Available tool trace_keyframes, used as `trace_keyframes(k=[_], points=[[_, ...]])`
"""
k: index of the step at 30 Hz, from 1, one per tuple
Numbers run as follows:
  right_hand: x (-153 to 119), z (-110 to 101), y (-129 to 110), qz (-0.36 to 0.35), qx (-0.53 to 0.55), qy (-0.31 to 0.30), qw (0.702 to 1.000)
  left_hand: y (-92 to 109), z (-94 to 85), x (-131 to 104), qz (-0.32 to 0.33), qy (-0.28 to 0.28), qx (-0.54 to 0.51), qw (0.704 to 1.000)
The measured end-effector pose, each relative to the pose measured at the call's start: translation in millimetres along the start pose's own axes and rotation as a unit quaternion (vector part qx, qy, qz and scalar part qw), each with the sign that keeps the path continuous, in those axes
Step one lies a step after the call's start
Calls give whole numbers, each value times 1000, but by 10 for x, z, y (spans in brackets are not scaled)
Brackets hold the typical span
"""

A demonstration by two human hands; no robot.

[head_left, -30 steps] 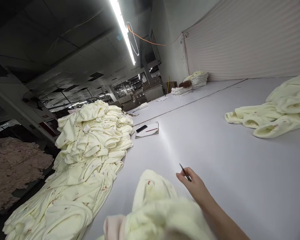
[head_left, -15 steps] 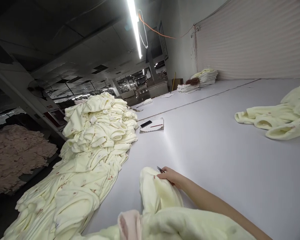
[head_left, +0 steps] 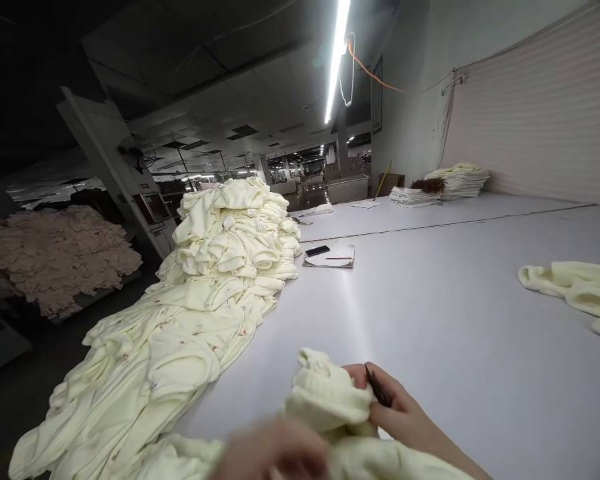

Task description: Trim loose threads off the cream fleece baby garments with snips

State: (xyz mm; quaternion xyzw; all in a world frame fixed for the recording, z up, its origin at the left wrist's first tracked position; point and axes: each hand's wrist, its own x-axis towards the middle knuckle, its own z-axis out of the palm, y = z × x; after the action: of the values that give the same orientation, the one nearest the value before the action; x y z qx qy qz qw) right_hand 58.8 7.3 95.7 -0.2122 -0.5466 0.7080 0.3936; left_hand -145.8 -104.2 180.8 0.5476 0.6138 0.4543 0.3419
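Note:
A pale yellow fleece garment (head_left: 325,400) is bunched up at the near edge of the table, with its rolled end raised. My right hand (head_left: 390,400) grips that end from the right side. Small dark thread snips (head_left: 376,385) are tucked in the same hand, their point sticking up between the fingers. Low in front, my left hand (head_left: 275,450) is smeared by motion and passes over the nearer cloth, so its fingers cannot be made out.
A tall pile of pale yellow garments (head_left: 230,267) spills along the left. Beyond lie a clipboard of papers (head_left: 340,257) and a black phone (head_left: 318,251). More yellow garments (head_left: 575,280) lie at right; folded stacks (head_left: 463,183) stand at the back. Pink garments (head_left: 60,253) are heaped far left.
My left hand has come into view at the bottom. My right hand has moved right and nearer, the garment end now bunched in it. The view has turned left.

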Motion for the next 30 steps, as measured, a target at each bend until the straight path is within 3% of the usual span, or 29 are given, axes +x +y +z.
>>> trace_keyframes(k=[2,4,9,11,13,16,18,20,25,30], points=[[-21,52,-51,-31,-39,9,999,41,-229,129,10,26,17,999],[6,97,-119,-61,-86,13,994,0,-323,345,31,-25,7,999],[106,12,-182,-114,-194,55,973,-202,-73,773,38,-269,3,962],[149,-95,-146,-130,-235,84,960,-209,32,823,41,-305,36,951],[187,-205,-103,-135,-285,108,943,-187,82,831,47,-274,76,958],[203,-329,-87,-105,-371,141,912,-181,114,818,51,-133,137,980],[180,-371,-138,-76,-422,131,894,-213,149,809,62,-42,182,980],[151,-379,-237,-55,-439,97,891,-263,204,803,87,12,222,971],[251,-245,-513,-85,-391,43,915,-362,373,795,191,43,309,931],[454,-41,-450,-127,-412,-12,902,-388,530,749,257,79,354,896]])
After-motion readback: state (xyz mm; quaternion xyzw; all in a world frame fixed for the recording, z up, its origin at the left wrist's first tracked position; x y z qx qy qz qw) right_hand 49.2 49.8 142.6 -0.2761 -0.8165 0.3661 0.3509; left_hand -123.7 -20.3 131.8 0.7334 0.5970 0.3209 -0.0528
